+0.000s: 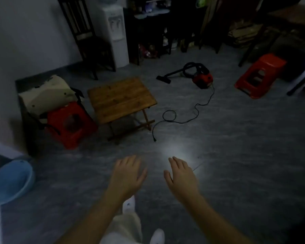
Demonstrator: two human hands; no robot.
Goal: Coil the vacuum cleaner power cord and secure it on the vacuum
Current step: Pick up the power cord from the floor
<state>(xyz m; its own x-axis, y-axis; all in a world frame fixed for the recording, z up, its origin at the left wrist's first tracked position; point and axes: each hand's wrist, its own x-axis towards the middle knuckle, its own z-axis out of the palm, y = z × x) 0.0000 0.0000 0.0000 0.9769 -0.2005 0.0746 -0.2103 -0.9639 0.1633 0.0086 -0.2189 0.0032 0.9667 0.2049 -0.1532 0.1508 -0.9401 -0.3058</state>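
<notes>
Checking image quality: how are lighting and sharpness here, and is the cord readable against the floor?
Head view: dim overall; a bright glare patch on the floor just beyond the right hand; slightly soft throughout; wide-angle bending at the edges; the black power cord reads clearly.

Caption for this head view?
Left hand and right hand open, empty; vacuum cord sprawls loose on floor near wooden table.
</notes>
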